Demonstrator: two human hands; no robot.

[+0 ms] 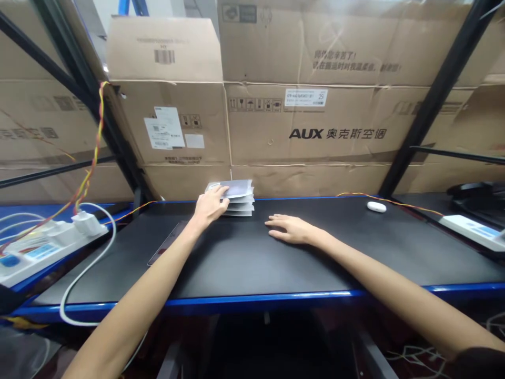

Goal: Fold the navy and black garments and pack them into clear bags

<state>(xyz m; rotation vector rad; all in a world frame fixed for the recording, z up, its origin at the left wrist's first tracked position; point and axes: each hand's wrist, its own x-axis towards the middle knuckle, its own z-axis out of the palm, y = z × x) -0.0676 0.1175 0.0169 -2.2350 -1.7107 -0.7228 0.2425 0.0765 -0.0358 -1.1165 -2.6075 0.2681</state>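
A small stack of flat silvery-grey packets [241, 206] lies at the back of the black table, in the middle. My left hand [211, 206] is at the stack's left side, closed on the top packet [240, 188], with fingers over its upper face and the thumb at its front edge. The thumb's contact underneath is partly hidden. My right hand [291, 229] lies low over the table to the right of the stack, fingers stretched out and apart, holding nothing. Beside my left forearm lies a dark flat phone-like slab [168, 242], partly covered by the arm.
The black tabletop [256, 268] has a blue front edge. A small white case [376, 207] sits at the back right. Power strips [43, 247] with cables flank both sides. Cardboard panels [268, 147] and black posts [430, 95] stand behind.
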